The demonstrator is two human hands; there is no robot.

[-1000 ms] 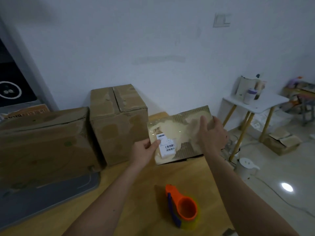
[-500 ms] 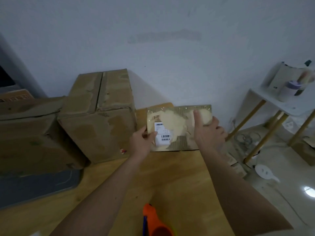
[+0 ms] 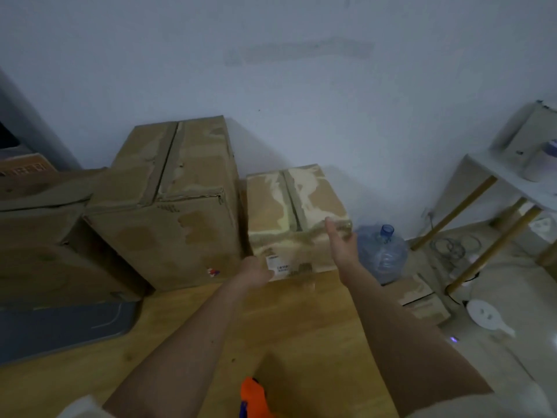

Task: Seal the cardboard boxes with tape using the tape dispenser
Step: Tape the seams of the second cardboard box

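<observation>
A small cardboard box (image 3: 298,203) with torn, patchy tape and a white label on its front stands at the far right of the wooden table (image 3: 301,327), its taped top seam facing up. My left hand (image 3: 257,271) holds its lower front-left corner beside the label. My right hand (image 3: 340,239) grips the upper right front corner. The orange tape dispenser (image 3: 254,396) lies on the table at the bottom edge of the view, between my forearms, partly cut off.
A medium cardboard box (image 3: 174,188) stands just left of the small one, and a larger box (image 3: 45,236) further left. A grey tray (image 3: 60,327) lies front left. On the floor to the right are a water bottle (image 3: 381,254) and a white side table (image 3: 494,173).
The small box was held up tilted with its labelled face toward me; it now stands on the table with its top seam up. The camera has tipped downward.
</observation>
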